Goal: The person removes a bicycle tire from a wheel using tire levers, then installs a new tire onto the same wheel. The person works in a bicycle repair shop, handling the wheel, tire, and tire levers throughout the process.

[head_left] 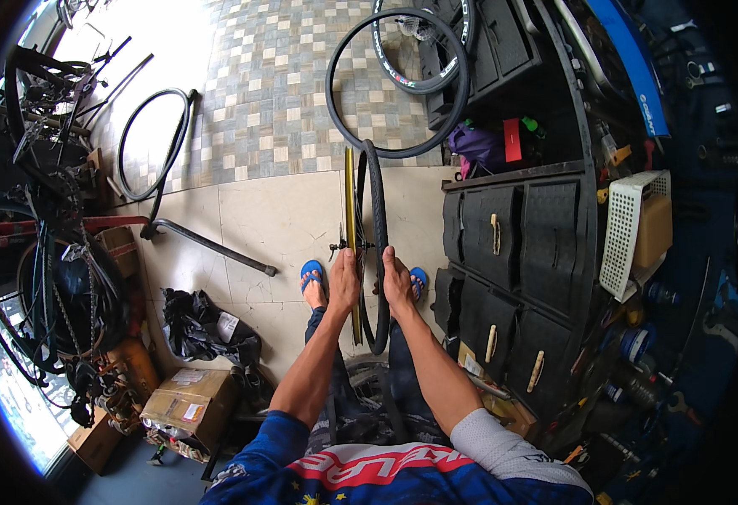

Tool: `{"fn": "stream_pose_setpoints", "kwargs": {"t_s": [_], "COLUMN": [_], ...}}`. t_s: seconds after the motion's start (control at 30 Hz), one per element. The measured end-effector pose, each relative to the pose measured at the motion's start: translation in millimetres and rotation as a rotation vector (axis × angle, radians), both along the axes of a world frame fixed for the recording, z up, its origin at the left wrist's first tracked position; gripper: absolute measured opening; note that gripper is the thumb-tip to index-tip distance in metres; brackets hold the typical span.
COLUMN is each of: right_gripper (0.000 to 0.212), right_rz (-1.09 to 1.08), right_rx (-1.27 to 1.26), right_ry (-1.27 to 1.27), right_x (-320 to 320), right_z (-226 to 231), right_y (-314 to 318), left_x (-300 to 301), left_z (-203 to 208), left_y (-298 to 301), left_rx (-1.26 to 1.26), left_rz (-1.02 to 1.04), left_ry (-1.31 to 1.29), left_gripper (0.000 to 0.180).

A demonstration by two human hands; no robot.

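Upright between my knees stands a bicycle wheel with a gold rim (350, 198) and thin spokes, its axle and quick-release lever (335, 247) jutting out to the left. Close along its right side is a black tire (378, 202); whether any of it is seated on the rim cannot be told. My left hand (345, 282) is closed against the rim from the left, fingers pointing forward. From the right, my right hand (397, 282) is closed against the tire. The undersides of both hands are hidden.
A loose black tire (328, 93) lies ahead, overlapping another wheel (423, 86). Left on the floor are an inner tube (125, 160), a black plastic bag (205, 328) and a cardboard box (188, 400). Black drawers (487, 236) line the right; bicycles (57, 227) stand left.
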State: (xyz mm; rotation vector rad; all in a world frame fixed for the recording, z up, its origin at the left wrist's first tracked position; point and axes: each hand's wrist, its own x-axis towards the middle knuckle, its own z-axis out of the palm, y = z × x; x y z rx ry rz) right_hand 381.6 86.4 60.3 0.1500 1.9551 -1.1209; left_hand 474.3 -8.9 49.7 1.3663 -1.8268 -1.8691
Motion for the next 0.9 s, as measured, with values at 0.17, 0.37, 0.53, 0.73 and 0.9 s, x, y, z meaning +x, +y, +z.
{"fn": "stream_pose_setpoints", "kwargs": {"t_s": [0.17, 0.37, 0.53, 0.73, 0.9], "right_gripper": [0.076, 0.075, 0.077, 0.077, 0.076], "right_rz": [-0.063, -0.086, -0.116, -0.07, -0.07], "right_rx": [-0.033, -0.088, -0.078, -0.04, -0.058], "right_ry": [-0.006, 0.034, 0.06, 0.071, -0.029], "right_x": [0.1, 5.3, 4.9, 0.6, -0.3], "right_z": [-3.0, 1.5, 13.5, 12.8, 0.7], "right_y": [3.5, -2.5, -5.6, -1.8, 1.9], "left_x": [0.6, -2.0, -5.5, -3.8, -6.0], "left_z": [-6.4, -11.6, -9.5, -2.4, 0.9], "left_y": [5.6, 9.8, 11.7, 14.6, 14.6], "left_rx": [0.051, 0.071, 0.043, -0.024, 0.006], "left_rz": [0.017, 0.041, 0.066, 0.031, 0.034], "left_ry": [0.01, 0.062, 0.066, 0.037, 0.042], "left_gripper": [0.061, 0.06, 0.056, 0.052, 0.049]}}
